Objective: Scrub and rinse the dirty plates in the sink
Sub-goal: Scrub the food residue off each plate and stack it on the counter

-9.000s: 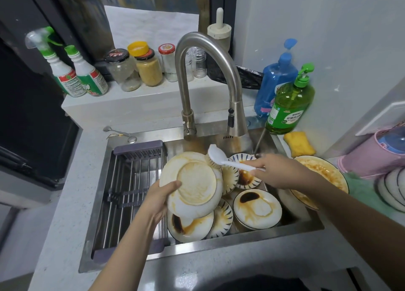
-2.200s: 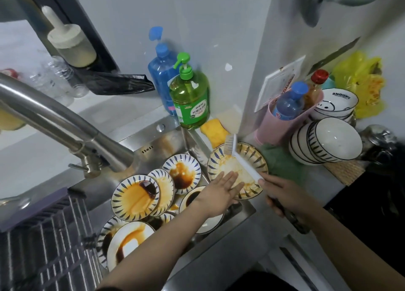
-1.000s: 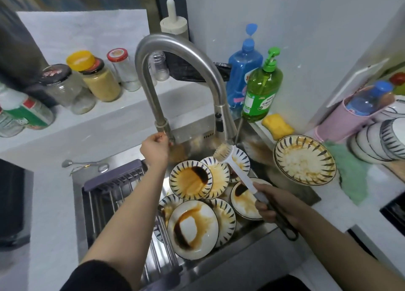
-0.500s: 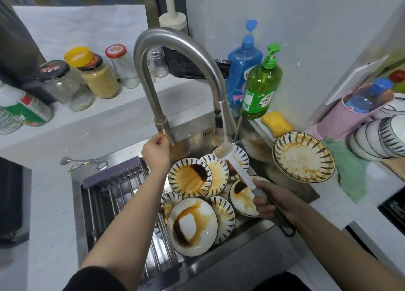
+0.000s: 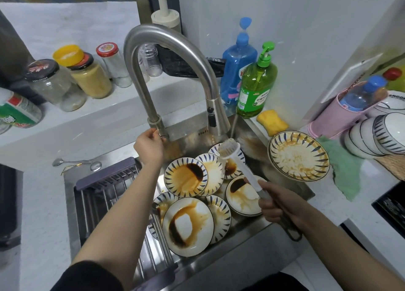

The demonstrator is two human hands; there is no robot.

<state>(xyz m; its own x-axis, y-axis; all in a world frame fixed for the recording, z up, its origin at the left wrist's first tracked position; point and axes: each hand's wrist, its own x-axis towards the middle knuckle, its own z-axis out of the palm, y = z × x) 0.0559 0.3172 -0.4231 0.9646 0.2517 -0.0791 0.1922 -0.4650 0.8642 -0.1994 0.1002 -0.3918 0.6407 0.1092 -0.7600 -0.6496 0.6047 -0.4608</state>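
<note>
Brush [image 5: 230, 150] raised under faucet [image 5: 166, 56]; steel sink [image 5: 219, 266], white counter [image 5: 41, 203].

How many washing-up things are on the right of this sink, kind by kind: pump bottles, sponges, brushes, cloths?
Pump bottles: 2 (blue bottle, green bottle)
Sponge: 1
Scrub brush: 1
Green cloth: 1
Total: 5

Our left hand [image 5: 149, 147] grips the tap [image 5: 157, 124] at its base while our right hand [image 5: 276, 205] holds a brush [image 5: 229, 148] under the spout, dirty plates [image 5: 186, 177] piled in the sink [image 5: 230, 266] between both hands.
</note>
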